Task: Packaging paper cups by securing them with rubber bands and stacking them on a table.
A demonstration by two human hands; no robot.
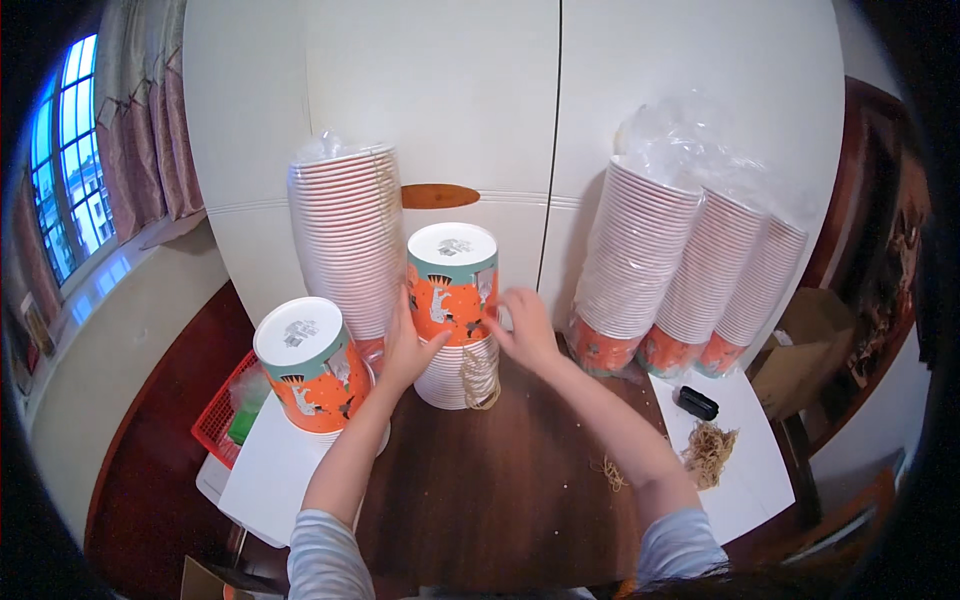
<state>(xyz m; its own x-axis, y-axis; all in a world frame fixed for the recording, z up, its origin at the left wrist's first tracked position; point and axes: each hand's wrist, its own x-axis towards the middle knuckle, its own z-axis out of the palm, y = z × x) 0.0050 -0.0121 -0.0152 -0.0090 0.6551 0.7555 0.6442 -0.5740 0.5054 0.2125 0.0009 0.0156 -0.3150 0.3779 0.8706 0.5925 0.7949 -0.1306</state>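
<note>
An upside-down stack of orange and green paper buckets (450,300) with white rims stands in front of me on the brown tabletop. My left hand (410,350) grips its left side, thumb across the front and fingers partly hidden behind. Against the right side is my right hand (526,328), with curled fingers and the thumb touching the printed wall; a small whitish patch shows by its fingers. A loose bunch of tan rubber bands (482,378) hangs down the stack's lower right. Left of my left forearm sits another upturned bucket stack (315,385).
Behind stand a tall plastic-wrapped bucket stack (345,240) at left and several wrapped stacks (640,260) at right. A black object (697,403) and a rubber band pile (710,452) lie on the right white surface. A red basket (215,415) is at left, a cardboard box (805,345) at right.
</note>
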